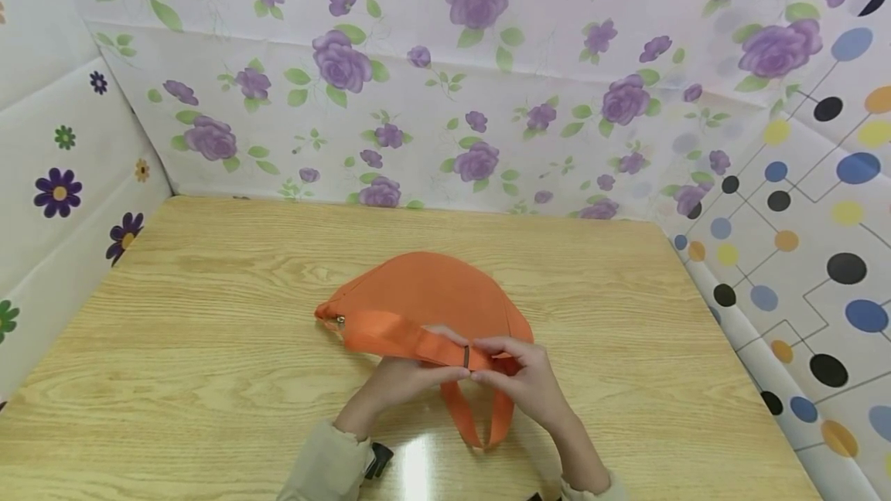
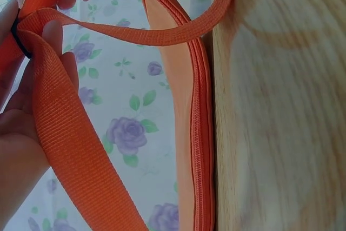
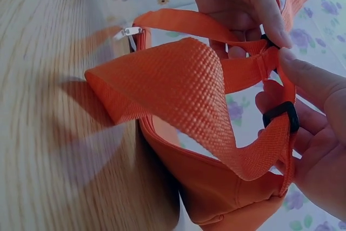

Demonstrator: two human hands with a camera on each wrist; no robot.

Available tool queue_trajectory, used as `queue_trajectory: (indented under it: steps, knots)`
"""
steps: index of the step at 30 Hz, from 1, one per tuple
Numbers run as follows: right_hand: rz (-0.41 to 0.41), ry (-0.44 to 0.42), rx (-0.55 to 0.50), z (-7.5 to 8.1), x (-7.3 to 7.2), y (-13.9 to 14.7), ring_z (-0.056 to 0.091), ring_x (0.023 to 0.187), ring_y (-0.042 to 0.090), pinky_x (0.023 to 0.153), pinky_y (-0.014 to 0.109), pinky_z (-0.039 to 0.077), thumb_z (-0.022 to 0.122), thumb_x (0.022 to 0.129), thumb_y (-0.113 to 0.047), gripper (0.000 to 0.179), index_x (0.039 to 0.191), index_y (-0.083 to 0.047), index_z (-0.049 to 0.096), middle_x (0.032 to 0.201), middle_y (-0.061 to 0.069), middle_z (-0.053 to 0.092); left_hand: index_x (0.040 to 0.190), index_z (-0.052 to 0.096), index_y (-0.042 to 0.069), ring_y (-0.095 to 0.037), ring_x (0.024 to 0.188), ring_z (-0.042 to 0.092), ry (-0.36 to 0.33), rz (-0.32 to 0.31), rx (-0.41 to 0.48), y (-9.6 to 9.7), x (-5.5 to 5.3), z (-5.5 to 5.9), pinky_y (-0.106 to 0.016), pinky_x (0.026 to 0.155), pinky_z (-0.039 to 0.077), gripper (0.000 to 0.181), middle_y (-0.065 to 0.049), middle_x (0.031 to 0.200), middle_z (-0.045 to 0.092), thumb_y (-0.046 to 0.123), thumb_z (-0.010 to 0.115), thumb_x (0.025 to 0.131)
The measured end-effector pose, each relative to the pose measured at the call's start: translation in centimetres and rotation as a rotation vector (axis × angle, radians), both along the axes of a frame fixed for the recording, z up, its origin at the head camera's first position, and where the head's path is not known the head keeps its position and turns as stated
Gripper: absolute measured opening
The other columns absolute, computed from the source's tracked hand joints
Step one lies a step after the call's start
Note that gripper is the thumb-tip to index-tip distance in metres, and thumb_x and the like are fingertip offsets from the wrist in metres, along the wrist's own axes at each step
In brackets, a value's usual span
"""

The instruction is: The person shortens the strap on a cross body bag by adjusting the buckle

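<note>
An orange crescent-shaped waist bag (image 1: 431,284) lies on the table, its curved side away from me. Its webbing strap (image 1: 379,331) runs across the near side, with a black slider buckle (image 1: 466,357) on it. My left hand (image 1: 404,381) pinches the strap just left of that buckle, while my right hand (image 1: 532,377) pinches it just to the right. A slack strap loop (image 1: 459,416) hangs below the hands. In the right wrist view, a second black slider (image 3: 284,116) sits by the right fingers. The zipper (image 2: 199,123) appears in the left wrist view, and a metal pull (image 3: 128,33) at its end.
The wood-grain table (image 1: 209,284) extends around the bag. Behind it stands a wall covering with purple roses (image 1: 341,60); patterned side coverings (image 1: 773,253) border the table. A black clip (image 1: 378,461) shows at the left sleeve (image 1: 327,462).
</note>
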State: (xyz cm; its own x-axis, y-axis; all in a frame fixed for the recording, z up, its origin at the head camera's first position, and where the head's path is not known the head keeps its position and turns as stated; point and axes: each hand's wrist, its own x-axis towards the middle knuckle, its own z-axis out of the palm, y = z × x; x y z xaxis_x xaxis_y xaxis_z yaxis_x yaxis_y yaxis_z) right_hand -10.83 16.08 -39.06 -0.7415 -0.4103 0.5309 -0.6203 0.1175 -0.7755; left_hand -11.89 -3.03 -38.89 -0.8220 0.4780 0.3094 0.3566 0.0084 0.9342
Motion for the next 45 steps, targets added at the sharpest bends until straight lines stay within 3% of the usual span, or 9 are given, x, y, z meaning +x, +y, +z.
queue_trajectory:
  steps: [7,15,23,30,36,45]
  knots:
    - [-0.014,0.021,0.065,-0.5,-0.1,0.6,0.061,0.075,0.024,0.06,0.032,0.051,0.07,0.063,0.018,0.034,0.095,0.014,0.059,0.087,0.022,0.062,0.1,0.063,-0.002,-0.018,0.083,0.057,-0.03,0.017,-0.025,-0.2,0.2,0.4,-0.03,0.074,0.047,0.024,-0.011,0.095,0.062,0.002,0.069,0.077]
    - [-0.042,-0.038,0.101,-0.2,0.3,1.0,0.06,0.075,0.025,0.061,0.029,0.051,0.07,0.064,0.016,0.033,0.096,0.012,0.06,0.086,0.02,0.063,0.1,0.063,0.004,-0.016,0.083,0.056,-0.061,0.047,-0.057,-0.3,0.3,0.7,-0.03,0.075,0.046,0.025,-0.008,0.095,0.061,0.004,0.07,0.076]
    - [-0.062,-0.021,0.126,-0.5,0.1,1.4,0.061,0.079,0.025,0.064,0.034,0.051,0.072,0.063,0.011,0.034,0.096,0.011,0.061,0.088,0.018,0.064,0.1,0.063,0.004,-0.016,0.085,0.055,-0.069,0.046,-0.069,-0.4,0.3,0.8,-0.03,0.075,0.046,0.025,-0.006,0.095,0.061,0.004,0.07,0.076]
    - [-0.057,0.016,0.09,-0.6,-0.1,1.3,0.061,0.079,0.023,0.062,0.036,0.051,0.072,0.061,0.014,0.034,0.093,0.011,0.061,0.086,0.019,0.063,0.1,0.062,0.001,-0.015,0.082,0.055,-0.075,0.038,-0.075,-0.4,0.2,0.9,-0.03,0.074,0.046,0.025,-0.006,0.094,0.061,0.004,0.07,0.076]
    - [-0.016,0.004,0.044,-0.7,-0.2,1.2,0.06,0.077,0.026,0.061,0.03,0.051,0.07,0.063,0.016,0.027,0.089,0.011,0.063,0.086,0.02,0.062,0.1,0.061,-0.001,-0.014,0.078,0.054,-0.089,0.015,-0.061,-0.4,0.1,0.8,-0.029,0.07,0.046,0.025,-0.008,0.092,0.061,0.002,0.069,0.077]
    - [0.03,0.108,-0.02,-0.6,-0.6,0.7,0.06,0.076,0.026,0.06,0.032,0.051,0.068,0.056,0.025,0.033,0.086,0.012,0.064,0.081,0.02,0.062,0.1,0.061,0.0,-0.012,0.074,0.053,-0.097,-0.012,-0.061,-0.2,0.0,0.7,-0.026,0.066,0.046,0.024,-0.008,0.091,0.061,0.003,0.069,0.077]
